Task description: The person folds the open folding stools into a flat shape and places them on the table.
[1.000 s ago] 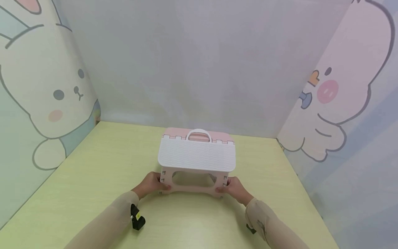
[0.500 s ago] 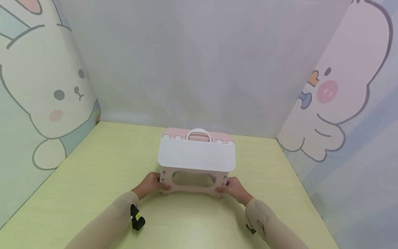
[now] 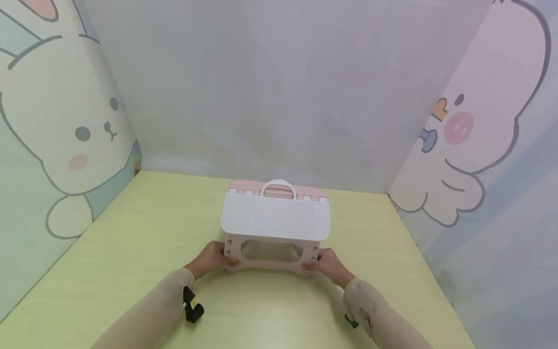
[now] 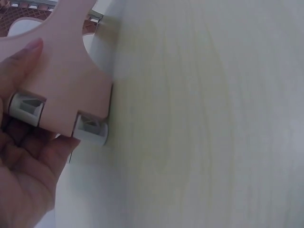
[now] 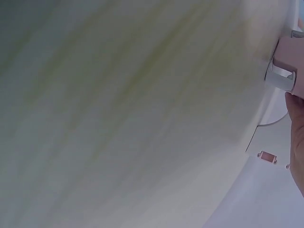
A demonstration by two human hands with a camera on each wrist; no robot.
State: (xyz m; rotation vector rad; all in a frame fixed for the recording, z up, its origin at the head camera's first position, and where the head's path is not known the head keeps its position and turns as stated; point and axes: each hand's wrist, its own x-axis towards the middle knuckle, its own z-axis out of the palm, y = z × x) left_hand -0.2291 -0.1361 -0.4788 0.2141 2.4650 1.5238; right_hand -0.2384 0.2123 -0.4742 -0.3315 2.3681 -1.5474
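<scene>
A folding step stool stands opened out on the table in the head view, with a white ribbed top half, a pink half behind it and a white carry handle. My left hand grips the left side of its pink front leg panel, thumb on the front face. On the opposite side, my right hand holds the same panel with its thumb in front. Close up in the left wrist view, fingers curl behind the pink panel beside its white hinges. Only part of the right hand shows in the right wrist view.
A pale yellow wood-grain table lies under the stool. Behind it rises a plain grey-white wall. Cartoon-printed side panels, a rabbit and a pink-cheeked figure, border the table. A black device sits at the left wrist.
</scene>
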